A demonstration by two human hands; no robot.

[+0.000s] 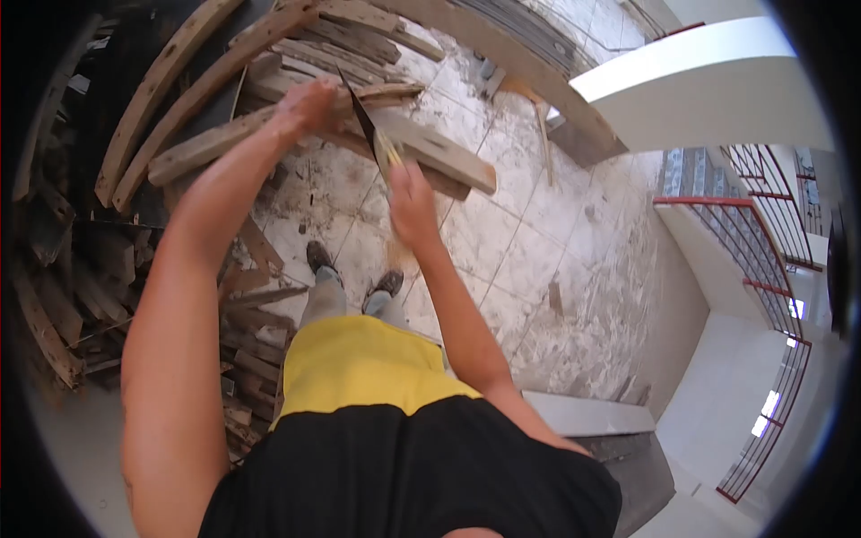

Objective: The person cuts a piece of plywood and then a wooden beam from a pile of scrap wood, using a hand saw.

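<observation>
A handsaw (360,111) with a dark blade and a pale yellowish handle is in my right hand (413,204), whose fingers close round the handle. Its blade slants up and left across a weathered wooden beam (439,151). On the same beam, left of the blade, my left hand (311,103) grips the wood; part of its fingers is hidden. Just beneath the beam's right end another wooden piece (446,184) shows. Whether the teeth are cutting into the wood cannot be seen.
Old planks (345,40) are stacked behind the beam, and several scrap pieces (256,359) pile up at left. Debris and dust cover the tiled floor (529,242) around my shoes (386,285). A staircase with a red railing (704,202) stands at right.
</observation>
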